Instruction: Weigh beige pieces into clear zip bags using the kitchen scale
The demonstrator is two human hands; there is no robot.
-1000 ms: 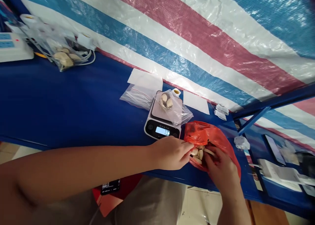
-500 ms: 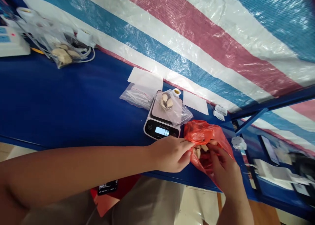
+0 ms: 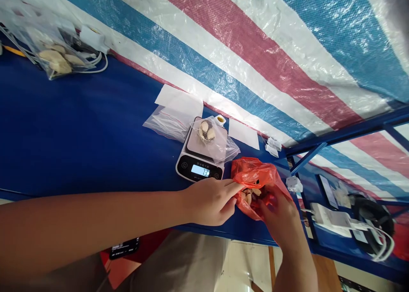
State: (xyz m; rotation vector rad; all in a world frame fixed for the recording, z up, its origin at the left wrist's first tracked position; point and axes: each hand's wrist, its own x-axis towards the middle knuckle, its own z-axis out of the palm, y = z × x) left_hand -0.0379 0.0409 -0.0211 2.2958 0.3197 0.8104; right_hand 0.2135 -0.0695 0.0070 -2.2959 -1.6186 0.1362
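My left hand (image 3: 212,201) pinches the near-left rim of a red plastic bag (image 3: 252,173) and holds its mouth apart. Pale, slice-like dried pieces (image 3: 251,195) lie inside the bag. Into the same bag reaches my right hand (image 3: 281,215), its fingers mostly hidden by the red plastic and blurred, so what they hold does not show. Left of the bag stands a digital kitchen scale (image 3: 200,169) with a lit display showing the digits 7 and 3. On its plate rests a clear zip bag (image 3: 220,149) with a few pale pieces (image 3: 207,131) in it.
Behind the scale lie empty clear bags (image 3: 166,124), white paper (image 3: 179,99) and a small white roll (image 3: 220,120). A filled clear bag (image 3: 57,62) and cables sit far left. At right are a blue frame bar (image 3: 308,159), a power strip (image 3: 330,217) and a phone (image 3: 328,191).
My right hand has moved deeper into the red bag, and its fingers are now more covered. The whole view has shifted, so things appear further left. The scale's display looks the same.
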